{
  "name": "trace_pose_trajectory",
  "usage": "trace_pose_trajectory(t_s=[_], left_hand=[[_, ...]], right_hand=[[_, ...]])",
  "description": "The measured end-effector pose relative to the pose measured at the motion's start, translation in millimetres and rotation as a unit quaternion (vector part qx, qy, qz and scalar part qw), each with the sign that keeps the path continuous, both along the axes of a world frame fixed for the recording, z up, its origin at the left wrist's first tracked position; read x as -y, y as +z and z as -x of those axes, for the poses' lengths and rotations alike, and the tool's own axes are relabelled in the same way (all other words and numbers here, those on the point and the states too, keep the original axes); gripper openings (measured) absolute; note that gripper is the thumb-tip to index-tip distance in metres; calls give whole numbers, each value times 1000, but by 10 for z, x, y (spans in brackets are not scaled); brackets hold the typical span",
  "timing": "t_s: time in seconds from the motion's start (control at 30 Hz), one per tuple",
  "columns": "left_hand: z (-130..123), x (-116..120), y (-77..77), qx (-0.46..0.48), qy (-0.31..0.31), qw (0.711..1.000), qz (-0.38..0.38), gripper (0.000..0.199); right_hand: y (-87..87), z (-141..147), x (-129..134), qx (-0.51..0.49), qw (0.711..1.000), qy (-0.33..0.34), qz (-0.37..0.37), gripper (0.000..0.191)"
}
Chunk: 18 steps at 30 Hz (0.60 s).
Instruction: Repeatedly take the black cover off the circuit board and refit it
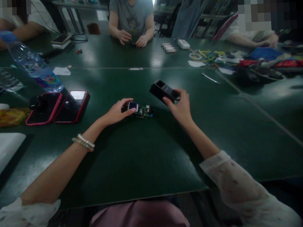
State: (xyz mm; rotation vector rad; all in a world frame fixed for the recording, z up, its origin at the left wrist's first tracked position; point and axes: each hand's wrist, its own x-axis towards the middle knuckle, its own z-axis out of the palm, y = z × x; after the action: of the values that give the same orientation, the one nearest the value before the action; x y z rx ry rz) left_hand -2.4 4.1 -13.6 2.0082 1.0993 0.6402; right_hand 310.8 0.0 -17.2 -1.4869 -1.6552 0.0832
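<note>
My left hand (119, 111) grips one end of a green circuit board (142, 111) with a small screen (133, 107) on it, thumb along the screen's edge. The board is low over the green table (133, 155); whether it touches the surface I cannot tell. In my right hand (179, 105) is a black plastic casing (162, 89) with a rectangular window, tilted and raised above the table. My fingers and thumb hold its near right end. Board and casing are apart, the casing to the right and farther off.
Two red-edged phones (72, 105) lie at left, near a water bottle (37, 65) and a white box-like object (3, 151). A wrench (210, 78) lies at right, before a heap of cables (206, 54). Across the table sits a person in a grey shirt (132, 16).
</note>
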Motion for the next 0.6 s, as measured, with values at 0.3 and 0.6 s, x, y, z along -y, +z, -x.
trace_pose_trajectory(t_s=[0.3,0.6], left_hand=[[-6,18,28,-11,-14,1000,-15,79],[-15,29,55,-13,-17,1000,-18,82]], right_hand=[[-226,26,-56,58,996,-41,57,77],[-215,9,-46,72,997,18,-7,78]])
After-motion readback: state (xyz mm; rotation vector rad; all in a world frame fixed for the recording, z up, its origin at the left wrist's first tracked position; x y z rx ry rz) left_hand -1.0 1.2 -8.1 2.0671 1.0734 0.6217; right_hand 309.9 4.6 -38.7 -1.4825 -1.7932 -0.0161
